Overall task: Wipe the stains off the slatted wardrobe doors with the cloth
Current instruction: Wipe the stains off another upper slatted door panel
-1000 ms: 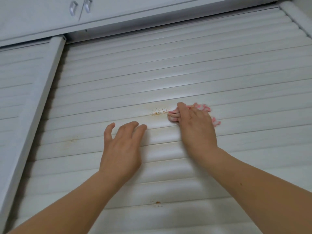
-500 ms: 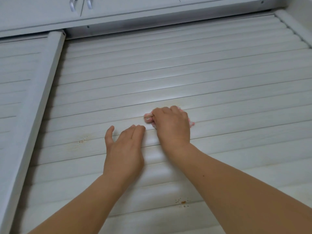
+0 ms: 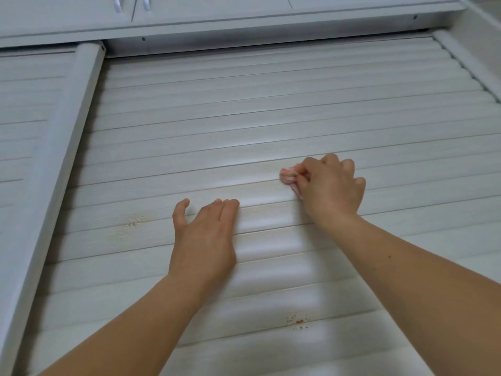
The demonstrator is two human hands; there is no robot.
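Nearest the camera, two bare forearms reach up across a white slatted wardrobe door [image 3: 271, 126], whose horizontal slats are smooth, slightly rounded and faintly wood-grained, with a soft sheen down the middle. Low on the door, between the forearms, a cluster of small orange-brown specks [image 3: 297, 320] sits on one slat. Further up, the left hand [image 3: 206, 234] lies flat against the slats, palm down, fingers straight and close together with the thumb spread out to the side; it holds nothing and simply presses on the door. To its left, on about the same slat level, a second speckled stain [image 3: 133, 221] shows with a faint yellowish smear below it. Higher and to the right, the right hand [image 3: 332, 185] is curled into a loose fist around a crumpled pink-and-white cloth [image 3: 289, 176], which bulges out from the thumb side and is pressed to a slat; most of the cloth is hidden inside the fist. A broad white vertical frame post [image 3: 62, 158] divides this door from another slatted panel [image 3: 24, 109] on the left. Farthest off, above the door track, are flat white cabinet fronts with two pale curved handles [image 3: 132, 4].
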